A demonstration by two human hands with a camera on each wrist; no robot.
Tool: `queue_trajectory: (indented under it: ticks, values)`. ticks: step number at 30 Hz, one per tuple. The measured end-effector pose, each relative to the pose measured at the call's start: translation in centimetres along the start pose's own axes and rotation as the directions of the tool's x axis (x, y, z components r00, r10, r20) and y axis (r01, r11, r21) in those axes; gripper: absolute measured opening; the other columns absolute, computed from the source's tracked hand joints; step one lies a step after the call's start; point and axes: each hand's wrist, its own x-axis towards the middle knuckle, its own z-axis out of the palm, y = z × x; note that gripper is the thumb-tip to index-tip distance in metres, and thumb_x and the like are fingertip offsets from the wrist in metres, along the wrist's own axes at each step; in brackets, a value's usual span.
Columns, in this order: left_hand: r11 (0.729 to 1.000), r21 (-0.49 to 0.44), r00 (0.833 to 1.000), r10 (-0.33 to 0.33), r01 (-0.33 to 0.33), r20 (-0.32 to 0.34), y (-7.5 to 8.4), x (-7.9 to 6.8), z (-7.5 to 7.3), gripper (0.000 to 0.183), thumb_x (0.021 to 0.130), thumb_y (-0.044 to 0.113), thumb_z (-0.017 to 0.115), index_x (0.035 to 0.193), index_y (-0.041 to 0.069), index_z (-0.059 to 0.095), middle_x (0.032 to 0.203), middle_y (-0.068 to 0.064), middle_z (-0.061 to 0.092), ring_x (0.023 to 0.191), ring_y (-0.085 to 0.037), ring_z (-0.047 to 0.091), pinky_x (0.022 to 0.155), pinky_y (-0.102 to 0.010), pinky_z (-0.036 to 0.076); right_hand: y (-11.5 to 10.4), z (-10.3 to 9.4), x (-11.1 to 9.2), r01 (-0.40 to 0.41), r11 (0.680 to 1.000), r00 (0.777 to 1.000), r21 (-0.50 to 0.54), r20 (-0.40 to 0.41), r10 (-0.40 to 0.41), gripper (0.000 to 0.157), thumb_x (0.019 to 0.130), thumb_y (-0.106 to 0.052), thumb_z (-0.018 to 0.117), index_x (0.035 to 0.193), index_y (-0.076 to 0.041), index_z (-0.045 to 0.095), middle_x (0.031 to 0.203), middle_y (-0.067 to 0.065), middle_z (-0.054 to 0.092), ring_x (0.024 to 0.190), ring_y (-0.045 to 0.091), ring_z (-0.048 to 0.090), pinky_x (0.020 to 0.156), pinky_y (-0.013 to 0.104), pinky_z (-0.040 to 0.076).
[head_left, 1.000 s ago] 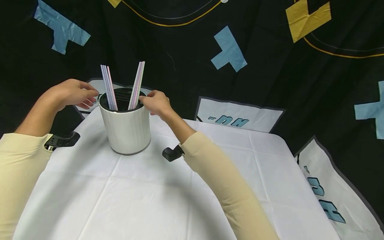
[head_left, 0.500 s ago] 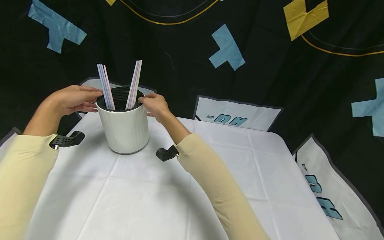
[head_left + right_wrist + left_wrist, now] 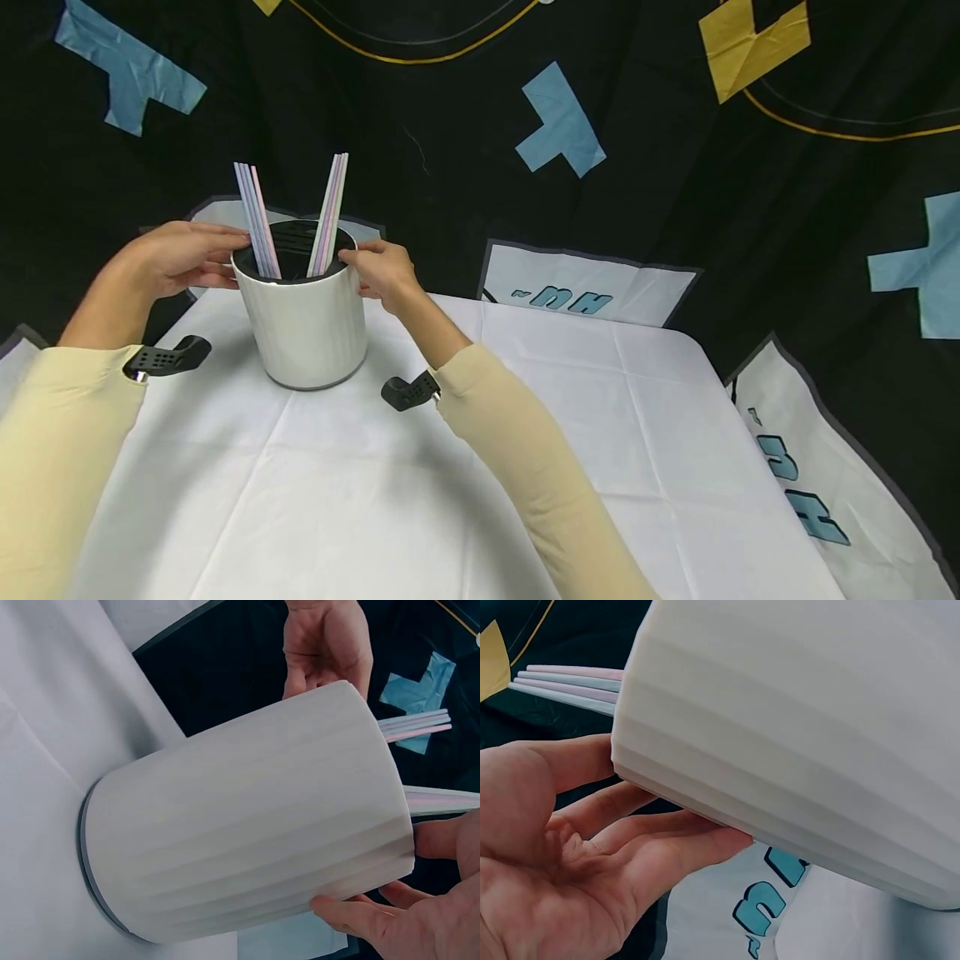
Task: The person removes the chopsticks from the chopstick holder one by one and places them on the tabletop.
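Note:
A white ribbed utensil holder with a black inside stands upright on the table. Two bundles of slim pastel sticks, like chopsticks, lean in it: a left bundle and a right bundle. My left hand grips the rim's left side; the left wrist view shows its fingers along the outer wall. On the opposite side my right hand holds the rim, thumb over the edge and fingers outside, as the right wrist view also shows.
A white cloth covers the table. Black curtain with blue tape and yellow tape hangs behind. White printed panels hang along the back edge and the right side.
My left hand has come in from the left and taken hold of the holder's rim. The right hand keeps its place at the rim. The holder stays standing on the table.

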Motion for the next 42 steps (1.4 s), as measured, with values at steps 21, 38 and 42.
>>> queue_trajectory:
  ticks: [21, 38, 42]
  values:
    - [0.998, -0.045, 0.998, 0.041, -0.039, 0.05, 1.0, 0.5, 3.4, 0.076, 0.103, 0.045, 0.055, 0.159, 0.001, 0.027, 0.119, 0.008, 0.061, 0.085, 0.0, 0.07, 0.088, -0.03, 0.061, 0.6, -4.0, -0.7, -0.016, 1.0, 1.0, 0.021, -0.016, 0.017, 0.037, 0.094, -0.019, 0.073, 0.128, -0.007, 0.065, 0.133, 0.008, 0.064, 0.105, 0.032, 0.07, 0.095, 0.041, 0.06]
    - [0.991, -0.124, 0.994, 0.071, -0.06, 0.085, 5.3, 1.1, 12.6, 0.062, 0.106, 0.03, 0.054, 0.156, 0.0, 0.033, 0.155, -0.025, 0.043, 0.127, -0.037, 0.06, 0.097, -0.044, 0.054, 2.2, -13.7, -1.7, -0.063, 0.998, 0.998, 0.008, 0.024, 0.063, 0.045, 0.098, -0.016, 0.067, 0.14, -0.004, 0.056, 0.138, 0.012, 0.062, 0.115, 0.037, 0.068, 0.101, 0.045, 0.057]
    - [0.989, -0.13, 0.994, 0.077, -0.066, 0.078, 6.3, 1.3, 15.0, 0.058, 0.107, 0.028, 0.054, 0.155, 0.001, 0.037, 0.154, -0.022, 0.046, 0.13, -0.039, 0.058, 0.097, -0.044, 0.056, 2.8, -16.0, -2.0, -0.068, 0.997, 0.998, 0.028, 0.006, 0.068, 0.048, 0.098, -0.014, 0.065, 0.144, -0.003, 0.053, 0.138, 0.013, 0.061, 0.116, 0.037, 0.067, 0.101, 0.045, 0.057]
